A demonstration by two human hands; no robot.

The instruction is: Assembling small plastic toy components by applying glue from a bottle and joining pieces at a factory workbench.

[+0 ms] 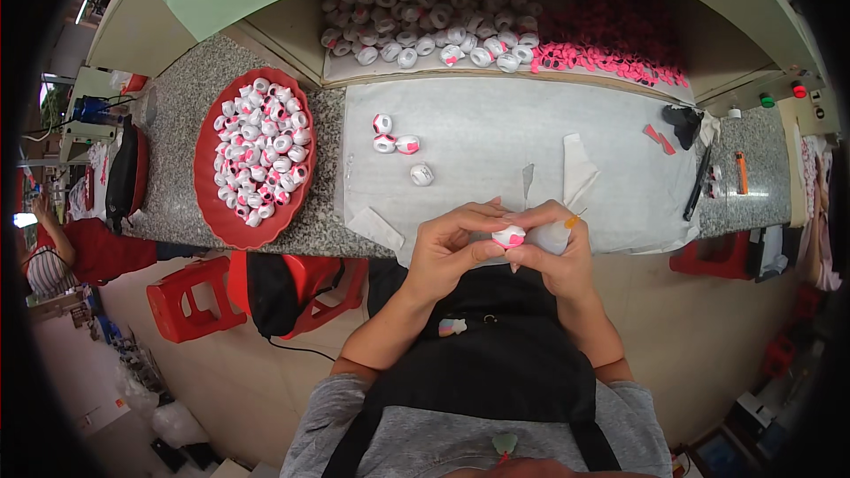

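Note:
A small rounded white piece with a pink patch (509, 237) is pinched between the fingertips of both hands, just over the near edge of the paper-covered bench. My left hand (447, 248) grips it from the left, thumb below and fingers above. On the other side, my right hand (571, 257) steadies it with the thumb. Tucked in the same right hand is a translucent squeeze bottle (554, 237) with an orange needle tip (574, 220). Further back on the white paper (478, 115) lie a lone white piece (421, 175) and a little group of white-and-pink pieces (383, 143).
To the left, a red scalloped tray (205, 186) is heaped with similar pieces. A shelf compartment behind holds piled white pieces (407, 57) and many small pink parts (611, 62). A black pen-like tool (698, 184) and an orange cutter (742, 173) lie at right. Red stools (190, 301) stand below.

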